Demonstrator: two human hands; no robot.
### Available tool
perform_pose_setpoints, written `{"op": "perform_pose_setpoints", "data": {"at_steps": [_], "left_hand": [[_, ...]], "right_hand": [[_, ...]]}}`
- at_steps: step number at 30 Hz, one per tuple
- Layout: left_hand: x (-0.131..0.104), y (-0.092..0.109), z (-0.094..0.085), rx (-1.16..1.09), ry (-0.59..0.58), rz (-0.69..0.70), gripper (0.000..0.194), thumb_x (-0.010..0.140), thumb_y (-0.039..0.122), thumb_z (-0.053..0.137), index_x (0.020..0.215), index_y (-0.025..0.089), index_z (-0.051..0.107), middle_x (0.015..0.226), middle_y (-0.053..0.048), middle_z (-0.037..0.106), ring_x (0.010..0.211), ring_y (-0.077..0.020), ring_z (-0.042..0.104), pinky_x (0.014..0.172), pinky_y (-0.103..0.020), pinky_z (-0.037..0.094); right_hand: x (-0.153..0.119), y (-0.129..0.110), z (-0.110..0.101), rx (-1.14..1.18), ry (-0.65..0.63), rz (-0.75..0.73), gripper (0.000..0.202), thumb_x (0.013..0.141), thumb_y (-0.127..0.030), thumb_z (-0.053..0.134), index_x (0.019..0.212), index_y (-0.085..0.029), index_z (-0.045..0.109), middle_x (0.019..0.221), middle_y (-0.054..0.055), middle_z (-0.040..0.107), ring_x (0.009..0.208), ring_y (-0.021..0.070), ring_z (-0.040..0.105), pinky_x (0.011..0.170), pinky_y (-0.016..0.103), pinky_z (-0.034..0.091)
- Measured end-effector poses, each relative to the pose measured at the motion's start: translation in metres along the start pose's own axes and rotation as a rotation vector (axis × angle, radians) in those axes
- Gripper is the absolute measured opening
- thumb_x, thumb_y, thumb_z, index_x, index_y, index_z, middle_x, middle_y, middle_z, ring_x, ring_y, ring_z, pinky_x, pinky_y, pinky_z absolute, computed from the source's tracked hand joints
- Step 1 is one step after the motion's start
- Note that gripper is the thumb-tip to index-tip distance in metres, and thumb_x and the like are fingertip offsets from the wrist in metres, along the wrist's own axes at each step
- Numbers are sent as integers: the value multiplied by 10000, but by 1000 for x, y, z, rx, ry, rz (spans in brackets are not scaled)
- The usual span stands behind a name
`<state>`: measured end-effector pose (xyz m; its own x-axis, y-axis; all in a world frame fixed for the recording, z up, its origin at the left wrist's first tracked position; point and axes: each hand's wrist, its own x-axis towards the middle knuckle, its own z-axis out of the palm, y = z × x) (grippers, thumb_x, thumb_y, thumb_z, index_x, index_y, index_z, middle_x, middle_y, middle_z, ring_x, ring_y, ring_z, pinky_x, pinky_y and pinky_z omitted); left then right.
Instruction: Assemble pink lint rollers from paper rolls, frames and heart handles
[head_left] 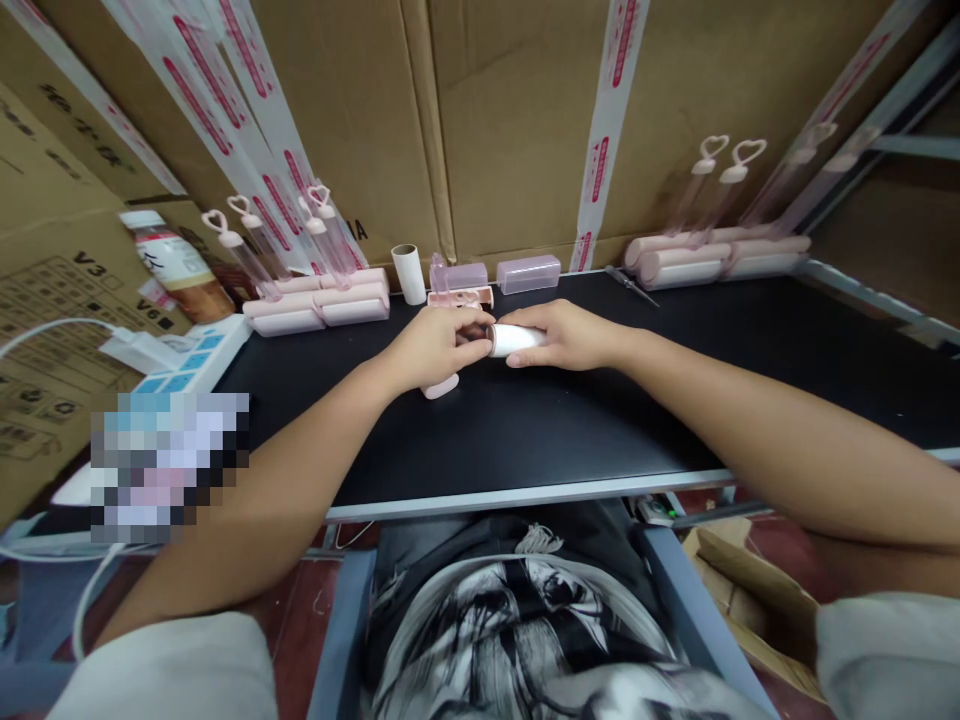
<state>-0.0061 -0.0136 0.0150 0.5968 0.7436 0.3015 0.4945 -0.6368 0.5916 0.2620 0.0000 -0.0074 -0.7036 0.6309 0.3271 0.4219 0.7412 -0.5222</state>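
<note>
Large brown cardboard sheets (517, 130) stand behind a black tabletop (540, 430) with one pale metal front edge (525, 494). Bare surface lies between the two hands and that edge, with wider open room to the right; the left end is crowded by one power strip (196, 358), one capped bottle (176, 268) and one pixelated item (172, 460). Along the back are two clusters of pink cylinders, the left cluster (319, 303) and the right cluster (720, 258). Four clear tubes with heart tops rise at the left; there appear to be four at the right too, though the farthest two are blurry. Between the clusters are one upright white tube (409, 275), two translucent lilac boxes (529, 274) and one thin tool (634, 286). One pink case (480, 297) sits just behind the left hand (431, 345), and one small pink piece (441, 387) lies just in front of it. At the centre, a white cylinder (517, 340) lies sideways between the hands: the right hand (566, 335) pinches it between thumb and fingers, while the left hand's bunched fingertips meet its pink-rimmed end, their exact grip unclear.
</note>
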Motion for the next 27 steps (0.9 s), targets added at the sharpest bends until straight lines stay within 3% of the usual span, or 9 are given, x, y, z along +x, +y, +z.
{"op": "perform_pose_setpoints", "data": {"at_steps": [11,18,23,27], "left_hand": [[-1,-2,-3,-9,-60,2,280,861,321,769,1092,167,806,959,-46,831,875,-190,761,877,-325,580],[3,-5,-1,-85,43,5,391,799,238,709,1175,157,780,1065,-65,824,921,-185,755,861,-308,576],[4,-8,3,-227,54,-61,353,741,253,761,1071,179,658,897,-13,759,807,-151,707,795,-286,541],[3,-4,0,-100,55,-186,283,737,289,789,935,209,603,813,13,733,722,-142,646,705,-274,473]], "right_hand": [[-1,-4,2,-31,-9,-41,568,940,-655,755,1237,-176,824,1136,97,841,925,256,751,850,327,505],[-1,3,3,-5,88,23,624,919,-677,769,1260,-156,803,1091,101,835,906,246,735,827,319,502],[-1,10,0,103,100,82,663,875,-723,778,1179,-134,802,1006,88,804,840,219,674,781,311,477],[1,12,-4,108,91,124,637,871,-709,774,1147,-134,780,990,77,773,838,212,640,777,317,461]]}}
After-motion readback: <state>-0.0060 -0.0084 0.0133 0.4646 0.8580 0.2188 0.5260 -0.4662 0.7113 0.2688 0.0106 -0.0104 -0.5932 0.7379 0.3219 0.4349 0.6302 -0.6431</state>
